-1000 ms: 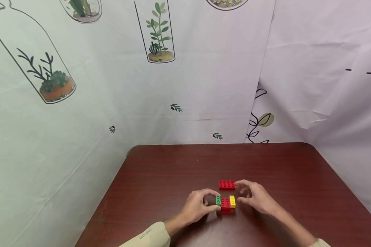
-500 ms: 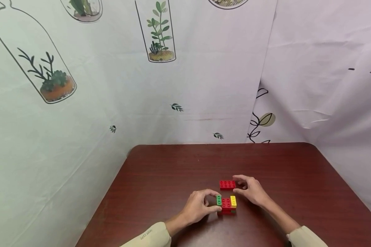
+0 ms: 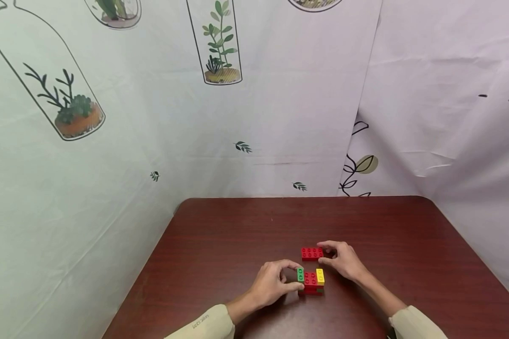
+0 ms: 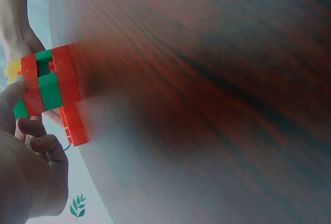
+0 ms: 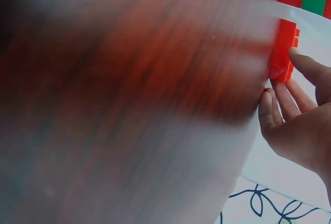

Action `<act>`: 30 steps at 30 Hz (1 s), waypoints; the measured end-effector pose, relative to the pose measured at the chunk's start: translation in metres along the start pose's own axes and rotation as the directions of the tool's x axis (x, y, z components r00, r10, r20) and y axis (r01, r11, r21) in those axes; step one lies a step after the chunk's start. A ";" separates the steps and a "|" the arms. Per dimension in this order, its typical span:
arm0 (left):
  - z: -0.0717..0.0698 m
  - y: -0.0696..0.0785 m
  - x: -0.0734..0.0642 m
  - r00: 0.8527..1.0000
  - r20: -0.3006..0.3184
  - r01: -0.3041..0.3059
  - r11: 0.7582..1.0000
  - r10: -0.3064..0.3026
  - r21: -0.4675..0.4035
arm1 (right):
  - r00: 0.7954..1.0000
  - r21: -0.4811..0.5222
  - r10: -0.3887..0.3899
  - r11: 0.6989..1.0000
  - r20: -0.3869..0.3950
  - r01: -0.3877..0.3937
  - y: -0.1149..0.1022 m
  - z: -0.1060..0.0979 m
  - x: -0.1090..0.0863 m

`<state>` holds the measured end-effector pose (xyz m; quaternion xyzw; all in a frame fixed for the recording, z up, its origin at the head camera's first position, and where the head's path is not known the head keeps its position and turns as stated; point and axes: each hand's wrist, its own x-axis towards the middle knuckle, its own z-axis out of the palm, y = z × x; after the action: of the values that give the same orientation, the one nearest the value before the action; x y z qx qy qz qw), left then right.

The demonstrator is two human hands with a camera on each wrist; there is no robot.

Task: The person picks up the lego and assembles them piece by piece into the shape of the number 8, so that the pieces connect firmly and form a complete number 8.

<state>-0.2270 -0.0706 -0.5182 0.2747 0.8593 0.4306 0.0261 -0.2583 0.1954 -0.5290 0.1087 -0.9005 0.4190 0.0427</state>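
My left hand (image 3: 271, 284) grips a small stack of building bricks by its left end, thumb in front and index finger behind. A green brick (image 3: 300, 275) and a yellow brick (image 3: 320, 277) sit on top at either end of a red brick (image 3: 310, 278). Lower in the stack, the left wrist view shows green bricks (image 4: 50, 91) above a red bottom brick (image 4: 67, 73). Just behind the stack, a separate red eight-stud brick (image 3: 309, 254) lies on the table. My right hand (image 3: 342, 259) pinches its right end between thumb and index finger.
The dark red-brown wooden table (image 3: 220, 235) has rounded far corners. Pale fabric (image 3: 280, 117) printed with plants and jars hangs behind it and on both sides.
My right hand has moved left and away from me, from beside the stack to the loose red brick, and its thumb and index finger have closed on the brick's end. The left hand keeps its hold.
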 end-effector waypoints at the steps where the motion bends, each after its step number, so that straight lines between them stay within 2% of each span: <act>1: 0.000 0.000 0.000 1.000 0.000 -0.002 1.000 0.002 0.001 | 1.000 0.000 0.003 1.000 -0.001 -0.003 0.000 0.000 0.000; 15: -0.001 0.001 0.000 1.000 0.006 -0.007 1.000 0.007 0.008 | 0.999 -0.025 0.029 0.999 -0.014 -0.030 -0.003 0.002 0.002; 24: 0.000 0.000 0.000 1.000 0.004 -0.009 1.000 0.009 0.004 | 1.000 -0.047 0.011 0.999 -0.025 -0.012 -0.003 0.003 0.002; 30: 0.000 -0.001 -0.001 1.000 0.004 -0.011 1.000 0.011 0.000 | 0.999 -0.012 0.026 1.000 -0.019 -0.026 -0.005 0.001 0.000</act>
<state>-0.2269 -0.0712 -0.5191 0.2802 0.8578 0.4300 0.0257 -0.2575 0.1918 -0.5262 0.0928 -0.9038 0.4151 0.0466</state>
